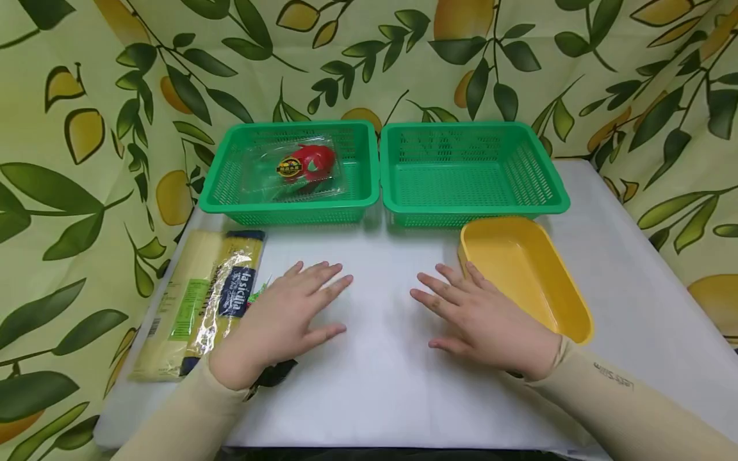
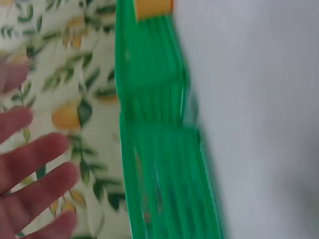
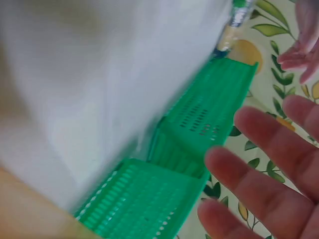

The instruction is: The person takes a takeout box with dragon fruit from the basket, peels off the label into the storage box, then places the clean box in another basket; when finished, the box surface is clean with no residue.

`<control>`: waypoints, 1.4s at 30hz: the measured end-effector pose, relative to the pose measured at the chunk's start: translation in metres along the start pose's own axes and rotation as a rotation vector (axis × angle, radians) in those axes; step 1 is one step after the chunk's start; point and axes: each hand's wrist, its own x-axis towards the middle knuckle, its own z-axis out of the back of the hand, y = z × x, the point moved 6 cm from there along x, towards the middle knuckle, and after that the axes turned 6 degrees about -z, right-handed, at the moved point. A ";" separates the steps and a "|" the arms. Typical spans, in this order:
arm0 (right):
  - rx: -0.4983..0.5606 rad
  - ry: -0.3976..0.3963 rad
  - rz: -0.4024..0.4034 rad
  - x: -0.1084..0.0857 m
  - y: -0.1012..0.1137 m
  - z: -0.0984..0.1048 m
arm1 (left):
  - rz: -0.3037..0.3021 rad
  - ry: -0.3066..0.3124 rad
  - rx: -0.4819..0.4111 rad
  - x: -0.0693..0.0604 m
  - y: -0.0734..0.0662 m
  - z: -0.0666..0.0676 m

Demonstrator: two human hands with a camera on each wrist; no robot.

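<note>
My left hand is spread with straight fingers over the white table and holds nothing. Beside it lie a pack of spaghetti with a dark blue label and a clear bag of pale noodles with a green label. Something with green and red bits is mostly hidden behind that hand; a dark tip shows below the wrist. The right hand, also spread and holding nothing, is over the near left side of a yellow bin. Both wrist views show extended fingers, with the left hand also in the right wrist view.
Two green baskets stand side by side at the back. In the left basket sits a clear plastic box with a red item and a round black-and-yellow sticker. The right basket stands behind the yellow bin. A leaf-patterned cloth hangs behind.
</note>
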 end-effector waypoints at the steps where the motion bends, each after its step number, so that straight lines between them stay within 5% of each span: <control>1: 0.020 -0.054 0.039 0.003 0.001 0.005 | 0.020 -0.089 0.007 -0.003 0.010 0.009; 4: 0.100 -0.193 0.136 0.012 0.002 0.023 | 0.154 -0.326 -0.021 -0.013 0.046 0.033; 6: 0.152 -0.212 0.155 0.023 0.001 0.031 | 0.283 -0.406 -0.054 -0.020 0.072 0.046; 8: 0.201 -0.178 0.141 0.036 -0.001 0.038 | 0.419 -0.412 -0.083 -0.024 0.096 0.053; 12: 0.329 -0.087 0.061 0.072 -0.012 0.053 | 0.663 -0.322 -0.133 -0.029 0.143 0.056; 16: 0.511 -0.052 -0.068 0.113 -0.027 0.065 | 0.802 -0.247 -0.179 -0.030 0.181 0.045; 22: 1.038 0.049 -0.348 0.184 -0.051 0.056 | 0.888 -0.199 -0.233 -0.035 0.215 0.027; 25: 1.341 0.082 -0.414 0.220 -0.056 0.044 | 0.906 -0.197 -0.243 -0.037 0.221 0.023; 29: 1.593 0.100 -0.519 0.258 -0.063 0.025 | 0.909 -0.183 -0.256 -0.038 0.224 0.018; 37: 1.766 0.052 -0.746 0.302 -0.073 -0.007 | 0.920 -0.147 -0.231 -0.036 0.229 0.012; 42: 1.788 0.138 -0.847 0.317 -0.074 -0.022 | 0.939 -0.141 -0.220 -0.035 0.231 0.007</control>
